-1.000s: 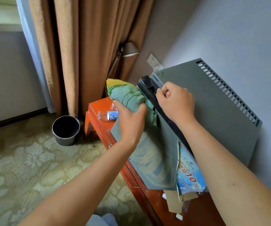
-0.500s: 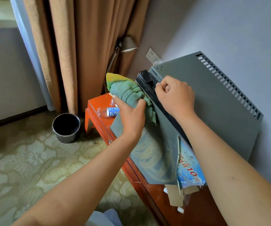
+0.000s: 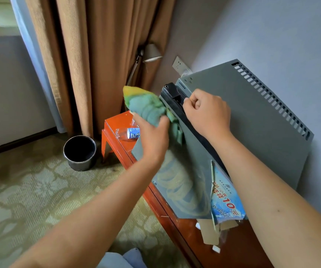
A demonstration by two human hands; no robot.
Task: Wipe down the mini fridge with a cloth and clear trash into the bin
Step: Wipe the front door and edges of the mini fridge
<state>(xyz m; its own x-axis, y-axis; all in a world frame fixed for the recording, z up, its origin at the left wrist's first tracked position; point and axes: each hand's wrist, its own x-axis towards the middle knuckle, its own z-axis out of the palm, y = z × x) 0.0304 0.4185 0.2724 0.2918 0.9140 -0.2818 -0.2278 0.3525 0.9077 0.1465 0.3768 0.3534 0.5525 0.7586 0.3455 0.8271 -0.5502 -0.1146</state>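
Note:
The grey mini fridge (image 3: 252, 120) stands on an orange-red wooden cabinet (image 3: 117, 122) against the wall. My left hand (image 3: 151, 138) grips a green and yellow cloth (image 3: 146, 105) and holds it against the top of the fridge's grey door (image 3: 186, 171). My right hand (image 3: 208, 113) is curled over the black top edge of the door (image 3: 172, 93). An empty plastic bottle (image 3: 127, 133) lies on the cabinet left of the fridge. A black round bin (image 3: 79, 152) stands on the carpet further left.
A blue printed leaflet (image 3: 225, 200) hangs at the door's lower right, with cardboard scraps (image 3: 210, 233) and small white bits on the cabinet below. Brown curtains (image 3: 97, 55) and a floor lamp (image 3: 150, 53) fill the corner. A wall socket (image 3: 178, 64) sits behind the fridge.
My left hand has slid the cloth slightly up and right along the top of the fridge door. My right hand keeps its hold on the door's top edge.

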